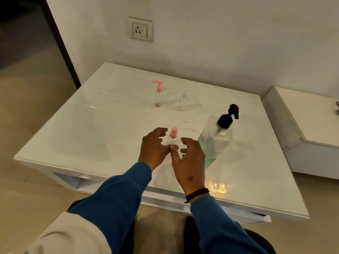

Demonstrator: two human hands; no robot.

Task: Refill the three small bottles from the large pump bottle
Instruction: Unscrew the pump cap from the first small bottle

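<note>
Pink-capped spray bottle (pixel 173 136), contents unclear, is flanked by L hand (pixel 153 147) & R hand (pixel 189 162), fingers loosely curled, contact uncertain; large pump bottle (pixel 216 139) approx. half filled w/ greenish liquid.

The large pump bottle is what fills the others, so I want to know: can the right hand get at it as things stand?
Probably yes: the large pump bottle stands just beside the right hand, nothing between them.

Head camera looks steeply down, close above the white table (pixel 91 136).
</note>
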